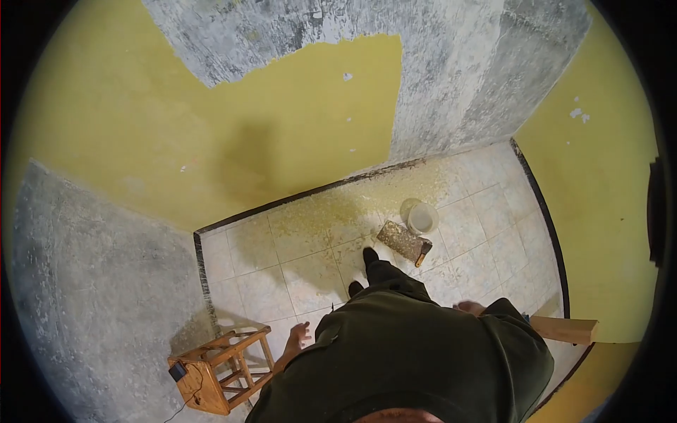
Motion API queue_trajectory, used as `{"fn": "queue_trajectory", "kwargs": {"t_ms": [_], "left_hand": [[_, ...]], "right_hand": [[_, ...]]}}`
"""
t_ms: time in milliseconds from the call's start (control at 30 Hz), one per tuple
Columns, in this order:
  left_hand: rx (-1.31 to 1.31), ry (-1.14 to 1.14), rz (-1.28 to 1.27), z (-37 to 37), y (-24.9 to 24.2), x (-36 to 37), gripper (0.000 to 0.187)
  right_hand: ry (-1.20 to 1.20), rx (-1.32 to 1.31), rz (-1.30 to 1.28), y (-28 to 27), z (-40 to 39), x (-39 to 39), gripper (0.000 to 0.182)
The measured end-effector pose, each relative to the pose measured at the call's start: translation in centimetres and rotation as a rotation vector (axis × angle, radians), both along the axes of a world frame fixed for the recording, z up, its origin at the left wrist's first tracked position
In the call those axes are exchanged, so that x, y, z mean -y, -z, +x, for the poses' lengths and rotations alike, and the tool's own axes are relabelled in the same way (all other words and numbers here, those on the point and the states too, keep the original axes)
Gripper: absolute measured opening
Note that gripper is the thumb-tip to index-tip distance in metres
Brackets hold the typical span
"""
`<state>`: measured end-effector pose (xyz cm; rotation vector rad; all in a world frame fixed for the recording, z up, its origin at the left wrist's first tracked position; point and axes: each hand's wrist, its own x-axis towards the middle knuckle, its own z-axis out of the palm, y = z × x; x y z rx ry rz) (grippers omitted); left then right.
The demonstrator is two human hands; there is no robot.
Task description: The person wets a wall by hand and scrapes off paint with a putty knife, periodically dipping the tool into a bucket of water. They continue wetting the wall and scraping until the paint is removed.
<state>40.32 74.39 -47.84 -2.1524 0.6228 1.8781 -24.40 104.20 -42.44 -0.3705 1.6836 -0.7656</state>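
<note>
Now, loose fingers on my left, a bucket and a wooden-handled tool on the floor ahead

Low and to the left of the white bucket (pixel 423 218), on my side of it, my left hand (pixel 297 335) hangs with its fingers bent and slightly apart, and I see nothing in its grasp. My right hand (pixel 470 307) shows closer to me than the bucket and a little to its right, partly hidden by my dark green clothing (pixel 416 345); I cannot tell whether its fingers are apart or together, or whether they hold anything.

Just beside the bucket, toward my feet and to the left, lies a rough, flecked slab (pixel 399 238). The dark-bladed tool (pixel 422 255) rests at the slab's right end, on the bucket's near side, its orange-brown handle toward me. My dark shoes (pixel 369 254) are left of the bucket and nearer to me.

Well left of the bucket and closer to me, a wooden stool (pixel 204 388) bears a small black device (pixel 177 371) with a cable. Far to the bucket's right, also on my side, a wooden piece (pixel 564 330) juts out. Yellow flakes are scattered over the pale tiles (pixel 264 285) around the bucket, thickest to its left, and beyond it rises a yellow wall (pixel 317 120) with bare grey patches.
</note>
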Motion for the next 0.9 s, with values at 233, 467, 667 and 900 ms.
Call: {"fn": "queue_trajectory", "kwargs": {"t_ms": [233, 467, 667, 900], "left_hand": [[-0.085, -0.001, -0.369, -7.0, -3.7, 4.0, 0.069], [-0.077, 0.045, -0.432, -10.5, -3.8, 4.2, 0.064], [-0.020, 0.482, -0.459, -14.5, -3.2, 0.7, 0.032], [-0.082, 0.119, -0.357, -21.6, -3.8, -5.4, 0.057]], "right_hand": [[-0.080, -0.485, 0.027, -8.1, -1.7, 19.1, 0.037], [-0.110, -0.656, -0.270, -4.8, -3.5, 18.7, 0.044], [-0.484, -0.583, 0.071, 4.1, -5.6, -6.1, 0.044], [-0.123, -0.535, -0.437, -0.6, -6.0, -23.4, 0.043]]}}
